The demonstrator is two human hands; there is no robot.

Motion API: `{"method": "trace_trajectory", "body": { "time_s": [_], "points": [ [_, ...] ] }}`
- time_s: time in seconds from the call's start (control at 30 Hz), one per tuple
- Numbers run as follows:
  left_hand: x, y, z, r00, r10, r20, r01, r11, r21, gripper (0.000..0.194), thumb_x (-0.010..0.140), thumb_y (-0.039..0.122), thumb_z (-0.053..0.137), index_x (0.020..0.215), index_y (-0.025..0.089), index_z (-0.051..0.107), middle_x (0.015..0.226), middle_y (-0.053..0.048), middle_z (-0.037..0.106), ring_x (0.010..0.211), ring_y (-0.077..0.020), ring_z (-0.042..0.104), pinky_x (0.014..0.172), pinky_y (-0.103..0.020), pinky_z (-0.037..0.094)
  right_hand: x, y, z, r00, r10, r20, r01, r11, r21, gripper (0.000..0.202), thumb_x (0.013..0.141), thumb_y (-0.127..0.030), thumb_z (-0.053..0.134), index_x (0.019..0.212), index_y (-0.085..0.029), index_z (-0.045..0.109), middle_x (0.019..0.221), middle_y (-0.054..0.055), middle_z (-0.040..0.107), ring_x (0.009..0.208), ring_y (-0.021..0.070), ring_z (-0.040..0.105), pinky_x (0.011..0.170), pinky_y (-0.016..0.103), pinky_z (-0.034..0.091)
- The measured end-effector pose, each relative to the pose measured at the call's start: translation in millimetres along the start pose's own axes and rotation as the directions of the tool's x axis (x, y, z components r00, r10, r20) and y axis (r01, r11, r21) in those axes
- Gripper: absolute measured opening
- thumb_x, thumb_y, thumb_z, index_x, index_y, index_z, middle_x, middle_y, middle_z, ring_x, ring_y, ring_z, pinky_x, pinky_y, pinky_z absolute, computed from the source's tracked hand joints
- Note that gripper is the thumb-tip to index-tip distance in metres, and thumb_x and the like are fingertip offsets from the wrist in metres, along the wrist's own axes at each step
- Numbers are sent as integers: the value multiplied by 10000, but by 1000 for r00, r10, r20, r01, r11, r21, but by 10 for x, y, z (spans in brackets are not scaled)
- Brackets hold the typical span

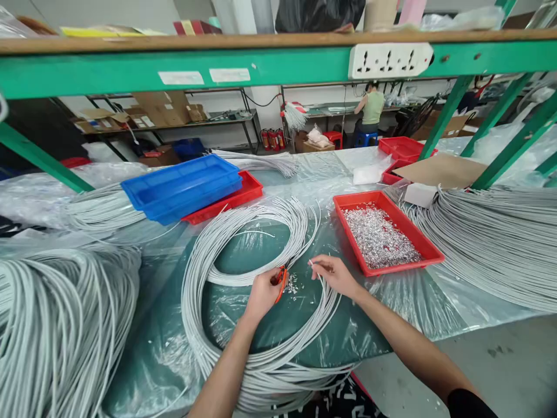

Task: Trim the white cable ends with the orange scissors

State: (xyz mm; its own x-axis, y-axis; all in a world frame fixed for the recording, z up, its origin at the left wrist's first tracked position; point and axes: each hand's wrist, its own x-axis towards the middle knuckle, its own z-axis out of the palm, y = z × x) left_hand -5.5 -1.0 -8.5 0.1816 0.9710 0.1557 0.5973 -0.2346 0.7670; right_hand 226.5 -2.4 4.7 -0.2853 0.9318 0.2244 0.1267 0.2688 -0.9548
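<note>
My left hand [263,293] is closed around a pair of orange-handled pliers [282,284]; the small dark jaws point up and to the right. Between the fingertips of my right hand [333,273] is the end of a thin grey-white cable [322,284], and any fitting on it is too small to make out. A short gap separates the pliers from this cable end. Both hands are over a large coil of cable [194,302] lying on the plastic-covered table. Several tiny shiny pieces [293,284] are scattered on the plastic between my hands.
A red tray [387,270] of small silvery pieces stands at the right. Blue trays [183,186] overlap a red tray [250,188] at the left. Cable bundles [65,331] line both sides. A green shelf beam [278,67] crosses above; a person [371,110] sits far back.
</note>
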Motion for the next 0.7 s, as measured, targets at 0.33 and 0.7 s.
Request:
{"method": "trace_trajectory", "body": {
  "time_s": [0.33,0.7],
  "points": [
    [-13,-24,6,1000,1,30,-1,1000,-9,292,816,379,563,704,125,652,587,5,511,564,-116,433,547,-222,342,-275,-309,-389,986,-119,-114,9,731,-683,205,949,-237,518,1110,-217,643,1026,71,676,855,200,630,746,304,473],
    [-26,32,-5,1000,23,18,-23,999,28,330,827,384,548,592,160,491,561,38,356,547,-96,349,533,-211,293,-709,-315,-422,980,140,141,78,383,-920,124,935,-164,546,946,-194,666,916,89,692,869,238,640,694,301,429]
  ]
}}
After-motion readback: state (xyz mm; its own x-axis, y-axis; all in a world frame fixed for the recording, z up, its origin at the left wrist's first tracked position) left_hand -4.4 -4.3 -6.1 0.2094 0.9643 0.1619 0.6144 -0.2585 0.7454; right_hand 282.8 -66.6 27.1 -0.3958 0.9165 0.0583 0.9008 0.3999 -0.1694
